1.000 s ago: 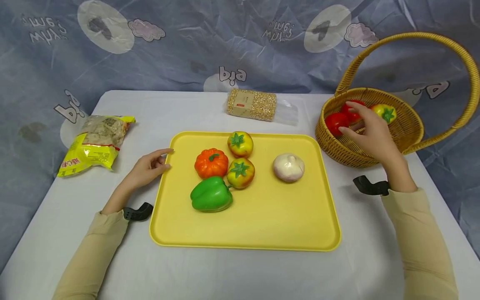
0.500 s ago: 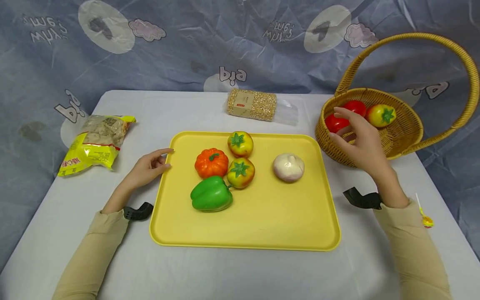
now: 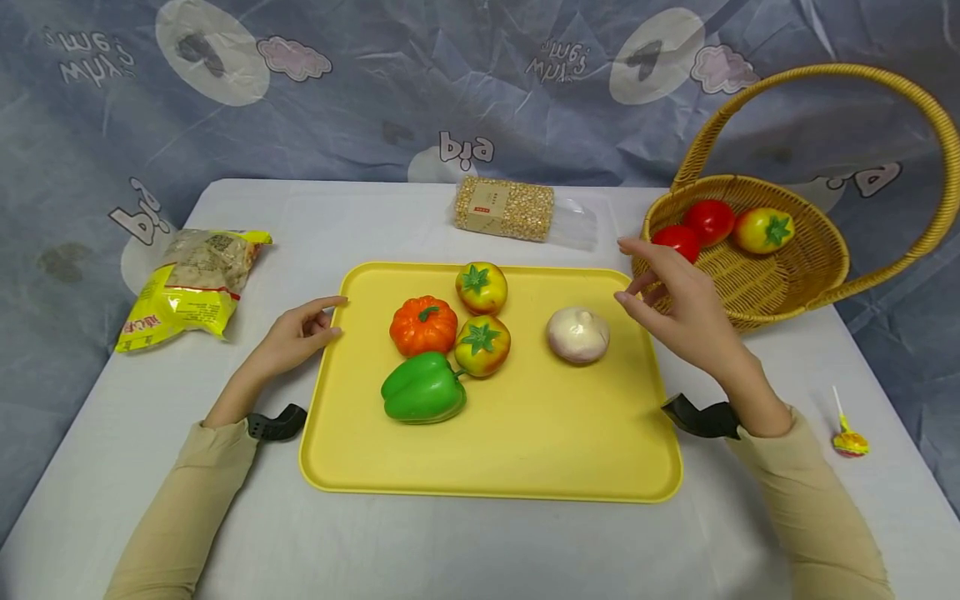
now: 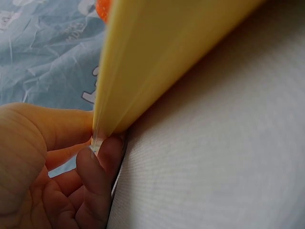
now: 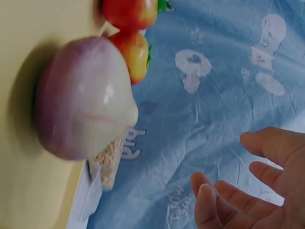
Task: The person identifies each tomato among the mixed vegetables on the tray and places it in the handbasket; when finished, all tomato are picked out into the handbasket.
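My left hand [image 3: 292, 340] is at the left edge of the yellow tray [image 3: 570, 450]; in the left wrist view its fingertips [image 4: 90, 164] touch the tray's rim. Relaxed and holding nothing, my right hand [image 3: 678, 308] hovers over the tray's right rim, with its fingers pointing left. Nearest to it on the tray lies a purple-white bulb [image 3: 577, 335], smooth and pointed on top, which fills much of the right wrist view. Farther left on the tray sit an orange pumpkin [image 3: 423, 327], a green bell pepper [image 3: 423, 389] and two red-yellow fruits with green leaf caps [image 3: 482, 346].
A wicker basket [image 3: 772, 292] with a tall handle holds two red tomatoes [image 3: 708, 222] and another capped fruit [image 3: 763, 230]. Behind the tray lies a bag of yellow grains [image 3: 517, 210]. A yellow snack bag [image 3: 195, 287] is at left, a lollipop [image 3: 850, 437] at right.
My right hand has moved left and toward me, from above the basket to the tray's right rim. The basket's contents and the lollipop are now uncovered. My left hand has stayed put.
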`<state>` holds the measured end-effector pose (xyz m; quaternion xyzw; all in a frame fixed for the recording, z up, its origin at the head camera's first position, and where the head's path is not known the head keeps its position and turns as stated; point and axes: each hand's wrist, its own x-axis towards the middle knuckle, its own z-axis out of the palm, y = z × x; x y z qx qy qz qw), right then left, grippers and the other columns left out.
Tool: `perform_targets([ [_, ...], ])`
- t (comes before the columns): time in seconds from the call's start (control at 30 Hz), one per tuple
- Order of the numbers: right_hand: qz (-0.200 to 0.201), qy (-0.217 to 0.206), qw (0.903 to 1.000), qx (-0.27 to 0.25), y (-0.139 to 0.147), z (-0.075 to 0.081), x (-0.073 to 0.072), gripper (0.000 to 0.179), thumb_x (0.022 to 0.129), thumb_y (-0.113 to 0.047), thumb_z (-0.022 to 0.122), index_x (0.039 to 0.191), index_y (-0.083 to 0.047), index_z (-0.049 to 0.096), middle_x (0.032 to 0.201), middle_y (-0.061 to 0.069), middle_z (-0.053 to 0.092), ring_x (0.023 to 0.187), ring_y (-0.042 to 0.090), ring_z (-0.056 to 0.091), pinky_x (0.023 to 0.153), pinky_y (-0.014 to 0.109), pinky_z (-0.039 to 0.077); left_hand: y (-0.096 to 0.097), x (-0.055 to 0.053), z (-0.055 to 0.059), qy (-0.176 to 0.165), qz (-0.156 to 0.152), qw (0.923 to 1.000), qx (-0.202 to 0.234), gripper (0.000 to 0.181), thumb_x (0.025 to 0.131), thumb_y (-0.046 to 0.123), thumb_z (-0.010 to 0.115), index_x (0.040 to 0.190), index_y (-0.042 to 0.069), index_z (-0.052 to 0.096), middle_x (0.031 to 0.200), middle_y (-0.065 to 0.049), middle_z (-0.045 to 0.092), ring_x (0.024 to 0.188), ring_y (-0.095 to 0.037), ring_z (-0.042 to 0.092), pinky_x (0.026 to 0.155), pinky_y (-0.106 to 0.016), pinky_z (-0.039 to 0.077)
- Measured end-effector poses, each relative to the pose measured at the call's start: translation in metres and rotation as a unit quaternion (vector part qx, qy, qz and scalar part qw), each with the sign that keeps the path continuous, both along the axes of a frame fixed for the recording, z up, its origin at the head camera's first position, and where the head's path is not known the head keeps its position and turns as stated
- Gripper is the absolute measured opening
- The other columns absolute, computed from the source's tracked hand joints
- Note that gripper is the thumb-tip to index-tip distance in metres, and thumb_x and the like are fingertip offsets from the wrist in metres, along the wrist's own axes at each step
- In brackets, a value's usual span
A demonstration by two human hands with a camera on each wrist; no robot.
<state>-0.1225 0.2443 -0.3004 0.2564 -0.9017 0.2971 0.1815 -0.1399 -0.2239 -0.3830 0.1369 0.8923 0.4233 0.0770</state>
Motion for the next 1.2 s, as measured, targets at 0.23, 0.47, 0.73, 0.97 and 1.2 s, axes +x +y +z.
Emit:
perform_targets([
  [0.23, 0.044, -0.017, 0.9989, 0.002, -0.018, -0.006, 0.005, 0.063, 0.076, 0.003, 0.072, 0.134, -0.009, 0.05, 0.121, 0.01, 0.059, 0.08, 0.012, 0.061, 0.069, 0.007, 0.045, 0.001, 0.002, 0.004, 0.001, -0.003, 1.0, 0.001, 0.042, 0.089, 0.0, 0.056, 0.13, -0.008, 0.049, 0.085, -0.016, 0.053, 0.063, -0.002, 0.043, 0.059, -0.017, 0.039],
  [0.47, 0.078, -0.035, 0.9963, 0.006, -0.034, -0.009, 0.006, 0.06, 0.079, -0.001, 0.07, 0.134, -0.011, 0.049, 0.121, 0.007, 0.058, 0.081, 0.011, 0.061, 0.067, 0.016, 0.05, -0.01, -0.009, -0.021, 0.006, 0.001, 1.0, -0.005, 0.044, 0.091, 0.005, 0.058, 0.133, -0.002, 0.048, 0.087, -0.012, 0.054, 0.064, 0.0, 0.043, 0.059, -0.016, 0.039],
  [0.73, 0.123, -0.092, 0.988, 0.012, -0.055, -0.013, 0.009, 0.057, 0.084, -0.008, 0.067, 0.137, -0.013, 0.046, 0.123, 0.005, 0.056, 0.086, 0.01, 0.06, 0.066, 0.024, 0.052, -0.012, -0.013, -0.026, 0.006, 0.003, 0.9998, -0.016, 0.044, 0.091, 0.004, 0.057, 0.133, -0.002, 0.048, 0.087, -0.014, 0.054, 0.064, -0.001, 0.044, 0.059, -0.017, 0.038],
  [0.97, 0.15, -0.126, 0.9804, 0.02, -0.072, -0.022, 0.009, 0.054, 0.085, -0.012, 0.068, 0.135, -0.013, 0.047, 0.122, 0.005, 0.056, 0.082, 0.009, 0.059, 0.064, 0.021, 0.052, -0.015, -0.014, -0.029, 0.003, -0.001, 1.0, -0.006, 0.045, 0.091, 0.009, 0.059, 0.134, 0.001, 0.048, 0.089, -0.012, 0.055, 0.065, -0.002, 0.045, 0.06, -0.017, 0.039],
  [1.2, 0.169, -0.155, 0.9722, 0.047, -0.085, -0.032, 0.005, 0.053, 0.086, -0.016, 0.066, 0.135, -0.014, 0.046, 0.12, 0.006, 0.056, 0.081, 0.016, 0.058, 0.061, 0.029, 0.052, -0.015, -0.014, -0.027, 0.003, -0.002, 1.0, -0.004, 0.045, 0.091, 0.01, 0.059, 0.133, 0.002, 0.049, 0.088, -0.012, 0.055, 0.065, -0.002, 0.045, 0.06, -0.017, 0.039],
])
